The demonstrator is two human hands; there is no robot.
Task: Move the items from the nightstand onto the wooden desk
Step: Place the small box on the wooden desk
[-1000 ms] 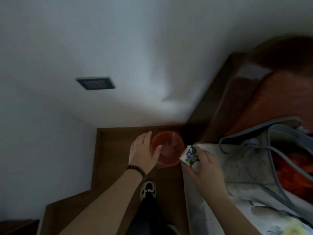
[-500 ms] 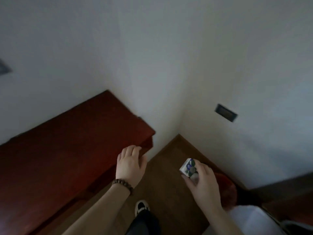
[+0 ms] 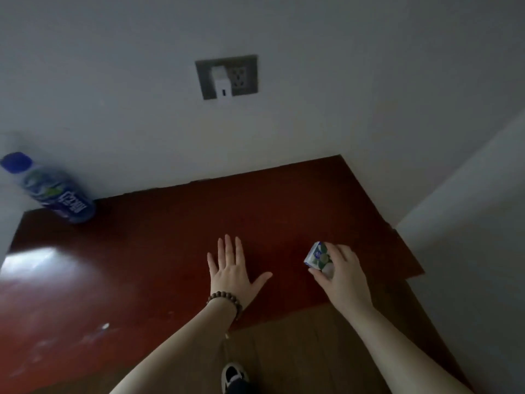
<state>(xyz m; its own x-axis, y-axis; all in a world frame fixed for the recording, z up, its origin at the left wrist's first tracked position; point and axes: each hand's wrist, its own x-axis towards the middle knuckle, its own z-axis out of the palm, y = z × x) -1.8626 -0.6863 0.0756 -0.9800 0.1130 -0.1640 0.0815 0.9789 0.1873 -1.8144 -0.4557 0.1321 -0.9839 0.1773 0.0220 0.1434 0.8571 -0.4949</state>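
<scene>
Your right hand (image 3: 342, 275) is gripping the small packet (image 3: 318, 257), fingers curled round it, holding it over the right part of the dark red bench (image 3: 159, 251); whether it is touching the top, you cannot tell. Your left hand (image 3: 231, 270) is spreading wide, fingers fanned, palm down over the wood, holding nothing. A blue-capped bottle (image 3: 54, 191) is standing at the far left corner against the wall (image 3: 341, 95).
</scene>
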